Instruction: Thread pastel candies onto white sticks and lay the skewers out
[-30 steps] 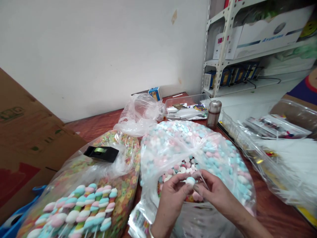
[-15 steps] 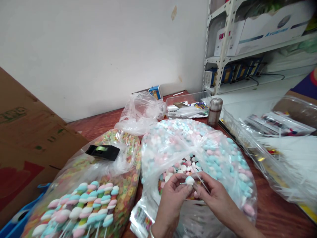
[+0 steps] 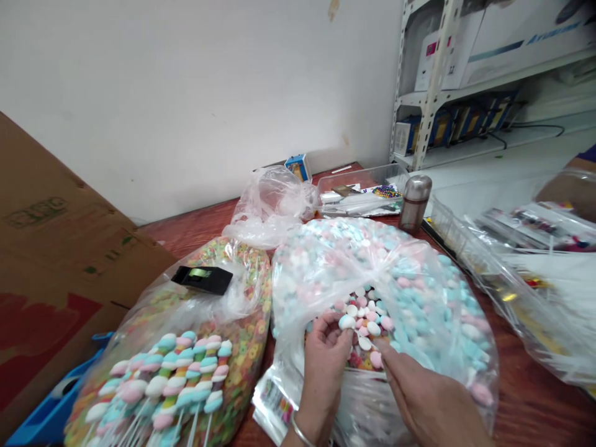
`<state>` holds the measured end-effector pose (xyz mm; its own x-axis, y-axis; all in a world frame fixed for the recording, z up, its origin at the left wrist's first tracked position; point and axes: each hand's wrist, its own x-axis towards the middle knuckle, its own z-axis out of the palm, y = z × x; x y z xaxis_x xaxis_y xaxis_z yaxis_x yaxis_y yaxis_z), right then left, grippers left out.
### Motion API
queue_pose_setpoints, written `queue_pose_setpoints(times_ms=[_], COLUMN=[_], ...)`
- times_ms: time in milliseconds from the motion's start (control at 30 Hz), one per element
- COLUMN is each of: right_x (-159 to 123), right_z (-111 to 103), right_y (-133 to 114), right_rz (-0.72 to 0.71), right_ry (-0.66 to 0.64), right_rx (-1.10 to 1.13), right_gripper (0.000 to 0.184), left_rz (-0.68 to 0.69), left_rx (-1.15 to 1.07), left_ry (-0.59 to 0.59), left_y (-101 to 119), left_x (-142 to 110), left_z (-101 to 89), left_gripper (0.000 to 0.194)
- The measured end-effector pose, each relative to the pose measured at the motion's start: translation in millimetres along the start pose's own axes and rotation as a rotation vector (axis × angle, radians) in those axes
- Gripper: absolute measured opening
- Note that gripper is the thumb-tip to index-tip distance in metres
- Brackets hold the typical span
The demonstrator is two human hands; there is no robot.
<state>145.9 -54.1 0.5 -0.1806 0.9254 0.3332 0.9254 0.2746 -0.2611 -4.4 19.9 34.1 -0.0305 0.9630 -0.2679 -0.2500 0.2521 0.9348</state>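
Note:
My left hand [image 3: 323,357] pinches a white and blue marshmallow [image 3: 347,321] at its fingertips, just above the opening of a large clear bag of pastel marshmallows [image 3: 419,279]. My right hand [image 3: 421,397] lies at the lower edge of that opening, its fingertips on a thin white stick [image 3: 367,340] that runs towards the marshmallow. A metal bangle [image 3: 300,433] circles my left wrist. To the left lies a clear bag of ring cereal [image 3: 251,323], with twisted marshmallow skewers [image 3: 170,379] on it.
A black tape dispenser [image 3: 202,280] sits on the cereal bag. Behind stand a crumpled plastic bag [image 3: 270,208], a clear tray [image 3: 363,186] and a steel flask [image 3: 414,203]. A cardboard box [image 3: 60,217] rises at left; a packed plastic bag [image 3: 512,273] lies right on the wooden table [image 3: 540,410].
My hands have moved apart and lower, towards the bag opening, with my right hand dropping furthest. The whole view has shifted slightly to the left.

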Motion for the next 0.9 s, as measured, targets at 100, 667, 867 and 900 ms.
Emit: queue_pose_setpoints(times_ms=[100,667,867,900], right_x=[2,10,12,12], right_z=[-2,-14,-6,-3], right_y=[-2,-14,-24,-26], right_rz=[0.001,0.047,0.123,0.147], right_ry=[0.019,-0.053,-0.164,-0.194], right_rx=[-0.009,-0.184,-0.159,-0.148], right_gripper=[0.037,0.046,0.038,0.033], left_rz=[0.014,0.162,0.195,0.209], left_rx=[0.025,0.345,0.369,0.388], left_ry=[-0.011,-0.071,-0.116,-0.127], left_y=[-1,-13,-23,-25], left_x=[-1,-3,-7,-9], left_z=[0.5,-3.3,-4.5,-5.1], left_gripper=[0.03,0.02,0.021,0.021])
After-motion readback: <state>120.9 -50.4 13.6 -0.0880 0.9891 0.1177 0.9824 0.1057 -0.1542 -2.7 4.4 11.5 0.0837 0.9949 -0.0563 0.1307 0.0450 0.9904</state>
